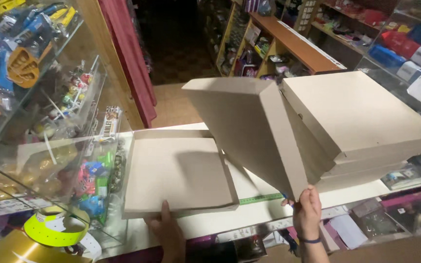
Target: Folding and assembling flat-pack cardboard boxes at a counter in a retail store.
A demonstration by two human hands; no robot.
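An open flat cardboard box tray point(176, 173) lies on the white counter point(249, 216). My left hand point(167, 229) grips its near edge, thumb on top. My right hand point(308, 212) holds the near corner of a cardboard lid point(242, 124), which is lifted and tilted up over the tray's right side. Just right of the lid, a stack of closed flat cardboard boxes point(361, 124) rests on the counter.
A glass display case point(49, 141) filled with colourful toys and sweets stands at the left. A green measuring strip point(261, 198) runs along the counter. Wooden shelves point(293, 46) with goods are behind, and a dark doorway with a red curtain point(132, 53) is at the back.
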